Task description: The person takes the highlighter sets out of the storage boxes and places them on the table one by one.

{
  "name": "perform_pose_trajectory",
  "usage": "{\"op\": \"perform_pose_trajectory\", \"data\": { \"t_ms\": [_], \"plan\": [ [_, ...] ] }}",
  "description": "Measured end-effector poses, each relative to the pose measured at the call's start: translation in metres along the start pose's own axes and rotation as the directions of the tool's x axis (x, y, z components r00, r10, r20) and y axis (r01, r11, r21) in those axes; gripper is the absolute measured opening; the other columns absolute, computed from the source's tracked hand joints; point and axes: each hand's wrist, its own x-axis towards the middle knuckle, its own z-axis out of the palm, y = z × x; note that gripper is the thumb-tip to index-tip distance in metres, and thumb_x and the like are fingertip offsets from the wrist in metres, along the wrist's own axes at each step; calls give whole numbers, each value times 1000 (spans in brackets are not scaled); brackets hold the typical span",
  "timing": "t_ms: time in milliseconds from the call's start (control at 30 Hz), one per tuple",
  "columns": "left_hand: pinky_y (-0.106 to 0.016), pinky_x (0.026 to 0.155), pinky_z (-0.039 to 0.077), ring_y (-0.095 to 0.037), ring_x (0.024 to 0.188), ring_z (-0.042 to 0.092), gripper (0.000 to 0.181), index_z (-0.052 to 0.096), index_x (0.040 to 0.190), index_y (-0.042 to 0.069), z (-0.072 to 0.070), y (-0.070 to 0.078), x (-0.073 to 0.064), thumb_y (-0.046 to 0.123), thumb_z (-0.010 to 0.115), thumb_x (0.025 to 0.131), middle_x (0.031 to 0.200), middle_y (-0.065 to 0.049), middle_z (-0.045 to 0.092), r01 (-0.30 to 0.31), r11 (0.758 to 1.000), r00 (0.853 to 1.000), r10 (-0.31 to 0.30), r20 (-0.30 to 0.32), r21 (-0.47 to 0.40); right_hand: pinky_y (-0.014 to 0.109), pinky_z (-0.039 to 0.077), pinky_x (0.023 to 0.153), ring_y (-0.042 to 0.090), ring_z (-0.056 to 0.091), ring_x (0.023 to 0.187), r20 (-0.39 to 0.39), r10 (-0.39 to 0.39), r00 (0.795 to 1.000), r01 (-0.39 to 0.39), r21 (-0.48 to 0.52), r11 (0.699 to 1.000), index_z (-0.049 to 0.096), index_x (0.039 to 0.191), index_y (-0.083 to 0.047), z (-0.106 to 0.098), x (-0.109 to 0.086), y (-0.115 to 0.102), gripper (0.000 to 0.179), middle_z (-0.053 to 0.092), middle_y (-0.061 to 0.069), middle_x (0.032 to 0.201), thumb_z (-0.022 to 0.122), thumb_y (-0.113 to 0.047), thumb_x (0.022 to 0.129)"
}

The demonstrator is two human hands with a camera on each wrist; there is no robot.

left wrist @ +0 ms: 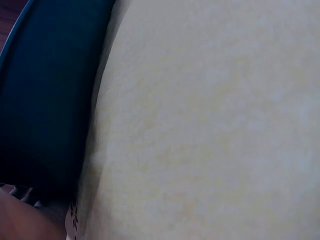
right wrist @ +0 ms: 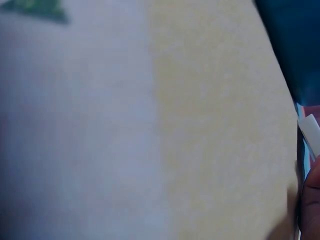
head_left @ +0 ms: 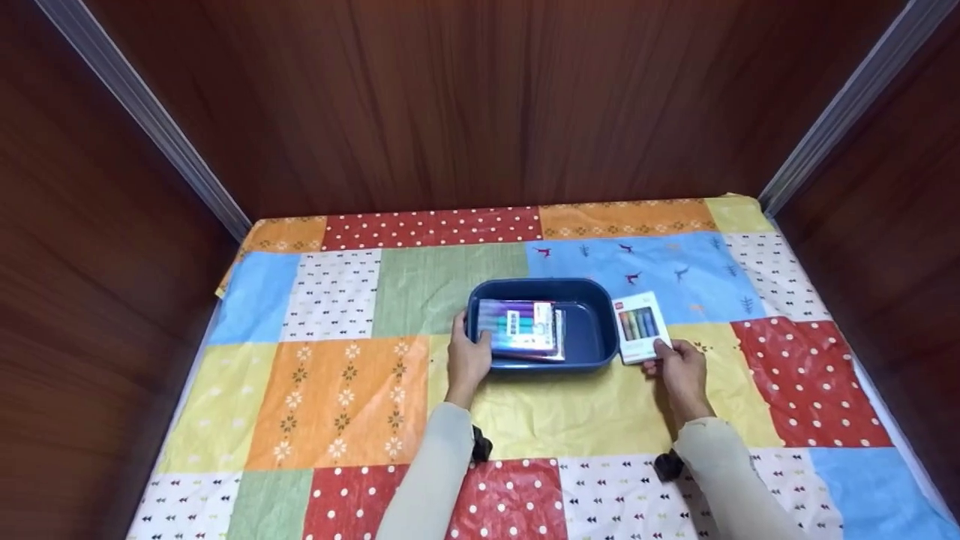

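Note:
A dark blue rectangular basin (head_left: 589, 334) sits on the patchwork cloth. Its left end is in my left hand (head_left: 469, 360), thumb over the rim and fingers along the outer wall. Inside, toward the left, lies a clear pack of coloured pens (head_left: 510, 328) with a white label, over another flat pack mostly hidden beneath it. Just right of the basin, my right hand (head_left: 682, 371) pinches the lower corner of a white box (head_left: 637, 330) whose front shows a row of coloured sticks. In the right wrist view only an edge of the white box (right wrist: 311, 132) appears.
The patchwork cloth (head_left: 341, 390) covers the table, slightly wrinkled. Brown wood-grain panels (head_left: 480, 105) stand at the back and both sides, with metal strips (head_left: 150, 112) at the corners. Small black objects (head_left: 669, 466) sit at both wrists.

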Motion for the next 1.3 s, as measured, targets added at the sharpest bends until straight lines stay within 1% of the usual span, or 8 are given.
{"op": "perform_pose_trajectory", "data": {
  "t_ms": [100, 333, 500, 667, 767, 900, 1100, 1300],
  "plan": [
    [-54, 100, 48, -36, 126, 61, 55, 43, 149, 20, 4, -1, 0, 24, 57, 96, 140, -16, 62, -13, 1000, 1000, 13, 2, -3, 25, 54, 55, 7, 61, 53, -1, 5, 1000, -5, -42, 999, 53, 110, -1, -5, 0, -1, 22, 65, -5, 62, 54, -22, 103],
    [-55, 101, 48, -37, 129, 59, 56, 40, 151, 21, 7, -3, -1, 25, 56, 98, 144, -17, 59, 4, 1000, 1000, -4, 25, -2, 26, 51, 53, 7, 56, 51, -46, 69, 997, -75, -130, 989, 55, 117, -2, -11, 1, -3, 30, 61, -5, 66, 58, -28, 101],
    [-54, 104, 47, -37, 132, 57, 57, 39, 153, 20, 10, -10, -5, 26, 56, 98, 147, -17, 57, 19, 1000, 999, -19, 41, -11, 26, 53, 58, 8, 59, 59, -59, 72, 996, -84, -240, 967, 57, 119, -3, -16, -3, 3, 36, 62, -3, 76, 57, -34, 100],
    [-55, 104, 47, -38, 131, 57, 56, 39, 152, 21, 11, -14, -11, 26, 56, 98, 147, -16, 57, 29, 1000, 999, -29, 40, 0, 27, 51, 57, 11, 58, 61, -67, -27, 997, 0, -375, 927, 60, 111, 1, -21, -7, 9, 37, 62, -1, 75, 58, -35, 99],
    [-55, 103, 47, -38, 131, 57, 56, 40, 152, 20, 10, -12, -11, 26, 56, 98, 147, -16, 57, 27, 1000, 999, -27, 24, 11, 28, 46, 57, 14, 53, 64, -74, -128, 989, 79, -468, 880, 64, 100, 2, -21, -5, 6, 35, 60, 1, 73, 61, -34, 97],
    [-55, 102, 47, -39, 131, 57, 58, 39, 152, 16, 8, -8, -10, 25, 57, 97, 146, -19, 56, 15, 1000, 1000, -15, 7, 14, 28, 42, 59, 19, 50, 72, -87, -207, 974, 125, -553, 824, 65, 92, 2, -20, -3, 0, 35, 58, 5, 76, 64, -33, 95],
    [-56, 103, 47, -40, 131, 56, 60, 38, 153, 15, 4, -4, -6, 25, 57, 97, 147, -19, 55, 5, 1000, 1000, -5, 9, 6, 26, 43, 61, 19, 53, 75, -101, -226, 969, 133, -557, 820, 66, 95, 2, -18, -2, -5, 34, 61, 6, 81, 67, -31, 93],
    [-57, 99, 48, -40, 128, 59, 58, 40, 152, 18, 1, -2, -2, 25, 57, 97, 145, -18, 58, -7, 1000, 1000, 7, 8, 15, 25, 45, 55, 14, 53, 69, -105, -181, 978, 104, -506, 856, 64, 101, 2, -18, -4, -4, 28, 60, 5, 84, 66, -25, 93]
  ]
}}
